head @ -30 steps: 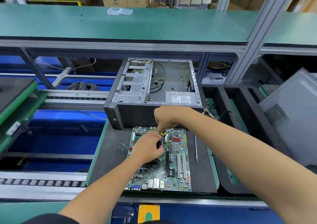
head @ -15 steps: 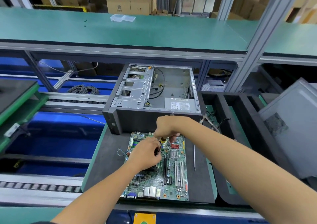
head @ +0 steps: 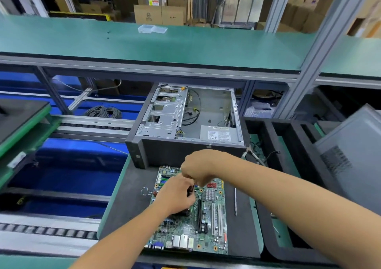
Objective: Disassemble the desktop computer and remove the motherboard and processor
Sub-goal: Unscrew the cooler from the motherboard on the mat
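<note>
The green motherboard (head: 208,223) lies flat on a black mat (head: 127,213), in front of the opened desktop case (head: 185,151). The case's inside shows a bare metal floor, drive cages and loose cables. My right hand (head: 198,169) is fisted above the board's upper middle, gripping a screwdriver (head: 191,188) of which only a dark part shows between my hands. My left hand (head: 175,196) sits just below, over the board's left centre, its fingers curled at the tool's lower end. The processor area is hidden under my left hand.
A thin metal rod-like tool (head: 235,201) lies on the mat right of the board. A grey side panel (head: 350,157) leans at the right behind black foam trays (head: 288,136). A roller conveyor (head: 47,230) runs at the left. A clear plastic box (head: 152,29) sits on the green shelf.
Both hands stay together over the board's upper middle; the yellow of the screwdriver handle seen before is now covered by my right hand. The camera has tilted up slightly.
</note>
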Demonstrator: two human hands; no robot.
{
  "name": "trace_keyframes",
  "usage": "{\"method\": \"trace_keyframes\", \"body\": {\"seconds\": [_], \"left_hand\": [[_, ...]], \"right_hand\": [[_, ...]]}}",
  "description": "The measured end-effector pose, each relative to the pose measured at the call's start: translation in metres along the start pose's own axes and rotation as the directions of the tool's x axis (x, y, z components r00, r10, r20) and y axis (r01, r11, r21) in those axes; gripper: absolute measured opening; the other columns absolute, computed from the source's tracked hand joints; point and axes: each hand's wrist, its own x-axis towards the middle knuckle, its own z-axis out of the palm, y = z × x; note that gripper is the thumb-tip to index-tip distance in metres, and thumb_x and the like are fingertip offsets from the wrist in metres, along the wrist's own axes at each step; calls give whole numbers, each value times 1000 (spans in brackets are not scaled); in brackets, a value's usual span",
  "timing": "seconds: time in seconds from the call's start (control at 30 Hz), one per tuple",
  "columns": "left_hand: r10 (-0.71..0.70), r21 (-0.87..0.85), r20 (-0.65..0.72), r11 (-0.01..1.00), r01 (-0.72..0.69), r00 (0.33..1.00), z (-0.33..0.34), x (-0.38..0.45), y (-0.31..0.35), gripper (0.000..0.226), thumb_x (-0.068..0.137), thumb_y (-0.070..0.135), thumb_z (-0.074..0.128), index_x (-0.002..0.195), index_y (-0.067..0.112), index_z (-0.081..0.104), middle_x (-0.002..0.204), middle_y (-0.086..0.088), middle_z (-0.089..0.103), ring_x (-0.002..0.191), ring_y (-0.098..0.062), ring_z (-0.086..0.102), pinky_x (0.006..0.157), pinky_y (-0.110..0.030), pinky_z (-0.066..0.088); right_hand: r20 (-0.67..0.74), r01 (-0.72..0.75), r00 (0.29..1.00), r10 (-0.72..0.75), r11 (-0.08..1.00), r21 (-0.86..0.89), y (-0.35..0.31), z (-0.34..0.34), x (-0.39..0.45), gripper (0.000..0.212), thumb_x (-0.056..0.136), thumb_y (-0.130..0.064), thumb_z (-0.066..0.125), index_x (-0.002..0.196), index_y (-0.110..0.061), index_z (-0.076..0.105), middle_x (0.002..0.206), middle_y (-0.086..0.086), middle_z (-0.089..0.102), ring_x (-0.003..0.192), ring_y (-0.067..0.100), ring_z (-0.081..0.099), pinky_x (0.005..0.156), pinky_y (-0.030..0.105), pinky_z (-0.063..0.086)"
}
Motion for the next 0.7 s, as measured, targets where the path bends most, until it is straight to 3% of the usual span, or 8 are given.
{"method": "trace_keyframes", "body": {"seconds": [0.1, 0.17, 0.23, 0.37, 0.43, 0.5, 0.53, 0.7], "left_hand": [[-11, 31, 14, 999, 11, 1000, 2, 0, 0, 20, 77, 34, 41, 63, 26, 30, 59, 10, 29, 54, -12, 33, 52, -28, 22], [-16, 92, 49, 996, 11, 999, 4, -1, -1, 24, 81, 37, 37, 62, 22, 38, 57, 9, 31, 53, -13, 35, 52, -28, 23], [-17, 97, 75, 995, 10, 997, 6, -1, -4, 31, 83, 39, 34, 57, 23, 38, 52, 8, 34, 47, -13, 35, 47, -28, 21], [-40, 49, 122, 998, 35, 992, 5, 5, -4, 33, 82, 42, 33, 59, 20, 42, 54, 6, 38, 49, -9, 36, 52, -25, 27], [-91, 68, 170, 994, 80, 981, 8, 13, -6, 38, 84, 43, 33, 86, 17, 61, 83, -2, 59, 70, -6, 52, 68, -24, 39], [-130, 77, 213, 990, 116, 968, 7, 18, -7, 46, 86, 41, 35, 118, 20, 61, 121, -3, 58, 101, -14, 57, 91, -28, 43], [-141, 52, 220, 990, 133, 965, 6, 18, -8, 48, 85, 41, 36, 124, 22, 58, 126, -1, 55, 107, -14, 55, 97, -28, 42], [-83, -36, 137, 995, 89, 987, -4, 9, -3, 29, 77, 40, 37, 94, 22, 53, 87, 6, 46, 79, -10, 44, 75, -26, 41]], "right_hand": [[-12, -117, 992, 126, 945, 304, 4, -1, -2, 18, 77, -13, 59, 63, -2, 59, 53, 8, 54, 48, 22, 45, 48, 24, 36], [46, -178, 981, 187, 789, 588, 8, -5, -4, 22, 80, -13, 58, 75, 6, 67, 61, 16, 64, 49, 23, 55, 50, 26, 47], [132, -238, 969, 208, 647, 725, 9, -6, -4, 27, 87, -17, 55, 79, 7, 66, 70, 20, 68, 50, 24, 62, 51, 28, 53], [101, -376, 918, 384, 756, 536, 0, 0, 3, 33, 89, -29, 50, 63, -8, 53, 64, 10, 63, 53, 24, 57, 55, 29, 47], [125, -363, 930, 347, 801, 476, 0, -3, 7, 32, 90, -25, 50, 67, -5, 58, 68, 12, 69, 55, 24, 60, 58, 30, 50], [196, -313, 948, 252, 852, 419, 3, -12, 8, 32, 92, -20, 50, 77, 4, 65, 74, 16, 73, 58, 24, 64, 60, 30, 52], [198, -277, 956, 216, 885, 374, 4, -16, 7, 31, 92, -19, 53, 78, 6, 66, 74, 16, 72, 60, 24, 64, 58, 30, 51], [19, -109, 994, 108, 993, 46, 1, -16, 8, 31, 85, -11, 66, 63, -7, 44, 64, 6, 49, 56, 19, 47, 44, 28, 35]]}}
